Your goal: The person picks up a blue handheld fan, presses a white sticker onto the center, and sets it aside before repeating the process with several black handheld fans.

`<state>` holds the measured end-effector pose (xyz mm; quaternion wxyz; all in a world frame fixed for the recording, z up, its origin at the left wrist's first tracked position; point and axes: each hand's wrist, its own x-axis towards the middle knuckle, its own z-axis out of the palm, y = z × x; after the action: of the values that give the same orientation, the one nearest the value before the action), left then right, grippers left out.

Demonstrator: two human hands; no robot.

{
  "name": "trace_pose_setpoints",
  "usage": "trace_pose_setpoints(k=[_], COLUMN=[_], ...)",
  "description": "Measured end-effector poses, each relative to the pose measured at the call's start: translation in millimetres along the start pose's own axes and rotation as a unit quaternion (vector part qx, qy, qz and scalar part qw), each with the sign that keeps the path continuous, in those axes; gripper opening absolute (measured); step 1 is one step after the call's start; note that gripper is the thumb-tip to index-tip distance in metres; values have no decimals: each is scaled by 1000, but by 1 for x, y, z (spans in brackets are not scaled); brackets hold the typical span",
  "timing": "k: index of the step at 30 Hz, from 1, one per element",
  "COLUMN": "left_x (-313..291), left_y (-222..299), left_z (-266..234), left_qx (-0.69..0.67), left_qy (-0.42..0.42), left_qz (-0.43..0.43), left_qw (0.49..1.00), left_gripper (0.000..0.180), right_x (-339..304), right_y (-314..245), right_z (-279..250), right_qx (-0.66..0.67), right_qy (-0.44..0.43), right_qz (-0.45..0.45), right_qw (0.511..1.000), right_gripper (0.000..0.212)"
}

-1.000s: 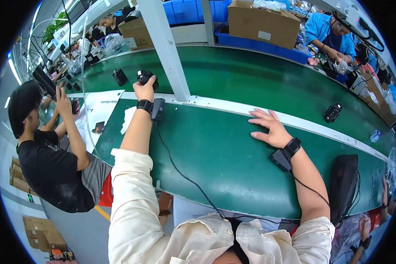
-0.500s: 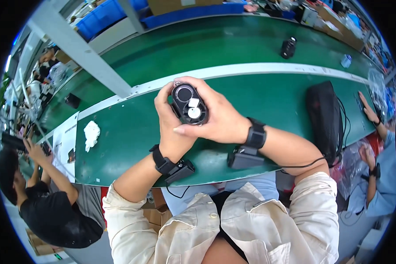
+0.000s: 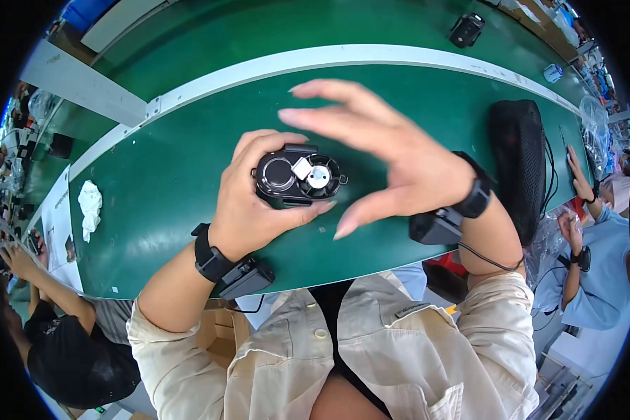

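A black oval device (image 3: 278, 172) lies sideways in my left hand (image 3: 248, 192), its round dark disc toward the palm. At its other end a white round hub (image 3: 319, 176) sits in an open black frame, with a small white square piece (image 3: 302, 168) beside it. My left fingers wrap over the far side and the thumb presses along the near side. To the right of the device my right hand (image 3: 406, 157) is open, thumb and fingers spread and slightly blurred, apart from it. What the device is, I cannot make out.
White crumpled cloth (image 3: 90, 210) lies at the left of the green table (image 3: 161, 231). On the right are a black mesh bag (image 3: 518, 161) and cables. A black device (image 3: 467, 31) and a small can (image 3: 553, 73) stand beyond the white rail (image 3: 371, 54). People sit at both sides.
My right hand has let go of the device and moved off to the right, opening. The device has turned from lengthwise to sideways in my left hand. The whole view has shifted.
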<state>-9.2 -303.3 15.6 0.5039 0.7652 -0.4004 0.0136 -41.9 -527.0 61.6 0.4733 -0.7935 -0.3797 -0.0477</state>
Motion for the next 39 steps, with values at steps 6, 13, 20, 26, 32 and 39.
trace_pose_setpoints(k=[6, 13, 20, 26, 32, 39], left_x=[-3, -1, -2, -3, -5, 2], left_y=[2, 3, 5, 7, 10, 4], left_z=[9, 10, 11, 12, 12, 15], left_qx=[-33, 31, 137, 194, 261, 307], left_qy=[46, 20, 102, 147, 160, 189], left_qz=[-57, 9, 26, 48, 40, 70], left_qw=[997, 999, 985, 969, 951, 930], left_gripper=[62, 63, 68, 68, 68, 57], right_x=[-3, 3, -4, -3, -1, 2], right_y=[-5, -6, -14, -14, -12, 0], right_z=[-6, 5, 17, 39, 50, 58], right_qx=[-66, -144, -112, -76, -52, -204], right_qy=[71, 81, 129, 246, 285, 287], right_qz=[-4, -71, 70, 143, 173, 107], right_qw=[995, 984, 983, 956, 941, 930], right_gripper=[35, 21, 11, 3, 5, 10])
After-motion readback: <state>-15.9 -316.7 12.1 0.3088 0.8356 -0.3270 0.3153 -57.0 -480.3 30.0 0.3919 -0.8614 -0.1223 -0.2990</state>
